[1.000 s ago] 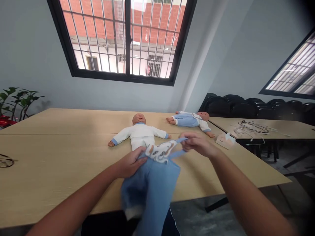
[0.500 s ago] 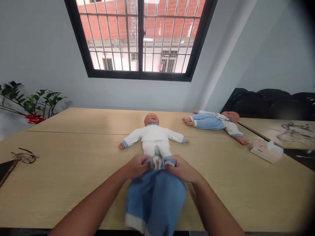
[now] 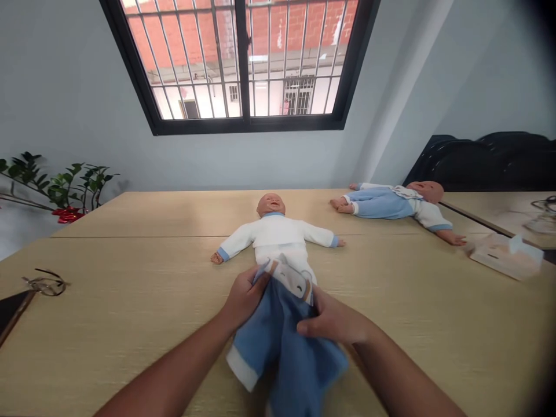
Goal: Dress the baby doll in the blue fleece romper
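Blue doll trousers (image 3: 291, 341) with white cuffs and a patterned white waistband hang between my hands, low over the near part of the table. My left hand (image 3: 247, 292) pinches the left end of the waistband. On the right side of the cloth, my right hand (image 3: 334, 315) grips just below the waistband, its thumb lying on the blue fabric. Beyond them a baby doll (image 3: 282, 237) lies face up with arms spread, dressed in a white top with blue cuffs and collar. The trousers and my hands hide the doll's lower legs.
A second doll (image 3: 391, 202) in blue trousers lies at the back right, near a tissue pack (image 3: 506, 255). Glasses (image 3: 47, 284) rest at the left of the wooden table (image 3: 152, 289). A potted plant (image 3: 65, 188) stands at far left, cables (image 3: 545, 208) at far right.
My right hand has shifted down and right along the trousers, and the waistband now slants. The left hand has moved slightly up. The view has turned a little.
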Demonstrator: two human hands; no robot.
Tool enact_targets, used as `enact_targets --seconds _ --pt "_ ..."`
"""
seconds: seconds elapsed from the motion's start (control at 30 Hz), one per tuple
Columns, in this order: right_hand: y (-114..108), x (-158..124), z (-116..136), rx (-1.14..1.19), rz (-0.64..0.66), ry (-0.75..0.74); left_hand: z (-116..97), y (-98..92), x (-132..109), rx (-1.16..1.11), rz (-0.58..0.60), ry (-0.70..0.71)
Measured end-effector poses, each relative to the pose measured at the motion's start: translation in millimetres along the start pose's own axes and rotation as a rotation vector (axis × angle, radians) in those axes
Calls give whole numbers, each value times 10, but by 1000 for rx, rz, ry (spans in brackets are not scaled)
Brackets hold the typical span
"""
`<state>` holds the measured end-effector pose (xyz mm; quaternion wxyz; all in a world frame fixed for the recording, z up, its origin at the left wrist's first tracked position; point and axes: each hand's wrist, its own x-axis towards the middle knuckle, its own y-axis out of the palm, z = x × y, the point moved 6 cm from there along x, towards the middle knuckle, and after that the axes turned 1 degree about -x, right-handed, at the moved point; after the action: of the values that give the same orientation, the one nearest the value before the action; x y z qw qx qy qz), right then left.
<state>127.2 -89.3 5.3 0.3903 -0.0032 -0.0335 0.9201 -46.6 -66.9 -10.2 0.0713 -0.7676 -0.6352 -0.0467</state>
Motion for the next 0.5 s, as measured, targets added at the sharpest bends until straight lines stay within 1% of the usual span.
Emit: enact_targets --seconds 0.07,0.1,0.13,0.2,0.27,0.37,0.4,0.43,0.47,0.5 --pt "80 28 -33 22 61 62 31 5 7 -89 -87 -16" --pt "97 38 -50 40 79 97 61 29 6 -181 -90 -51" --pt "95 45 -60 59 82 123 95 67 -2 -290 -65 -103" --pt "42 55 -45 98 49 126 129 160 -38 -485 58 -206" --pt "-56 61 11 147 -40 53 88 242 -111 -554 271 -248" --pt "-164 50 73 224 -171 -69 31 325 -290 -439 626 -266" --pt "-167 45 72 244 -181 -88 43 343 -349 -388 707 -287" --pt "-149 43 62 263 -164 -96 63 355 -390 -358 746 -309" --pt "-118 42 49 278 -128 -96 80 360 -402 -363 734 -318" --pt "-83 41 33 288 -84 -90 91 361 -390 -399 681 -316"
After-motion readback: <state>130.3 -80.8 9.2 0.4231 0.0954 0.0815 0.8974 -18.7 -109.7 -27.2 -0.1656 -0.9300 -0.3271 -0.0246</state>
